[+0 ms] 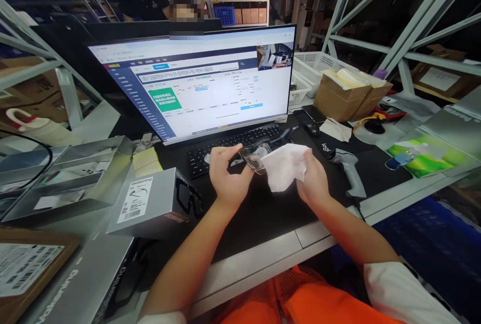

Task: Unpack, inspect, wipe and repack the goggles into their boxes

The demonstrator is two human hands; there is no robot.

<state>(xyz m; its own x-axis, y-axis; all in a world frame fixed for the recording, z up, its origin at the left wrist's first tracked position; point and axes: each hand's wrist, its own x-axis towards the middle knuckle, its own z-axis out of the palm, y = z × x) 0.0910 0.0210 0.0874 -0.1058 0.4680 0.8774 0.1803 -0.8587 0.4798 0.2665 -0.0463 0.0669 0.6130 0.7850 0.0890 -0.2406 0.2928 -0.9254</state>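
At the desk: glasses pinched by left hand, cloth clasped by right hand; unboxing apparently done, wiping seemingly unfinished.

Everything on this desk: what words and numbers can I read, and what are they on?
"Wakening": lower-left box, smaller grey box and right-hand box.
"logi": black mat.
"PN/外部物料号/物料编码": monitor screen; that line's start is unclear.
Too small or blurred: other screen text, keyboard letters, fine print on the smaller grey box, brown carton's label.
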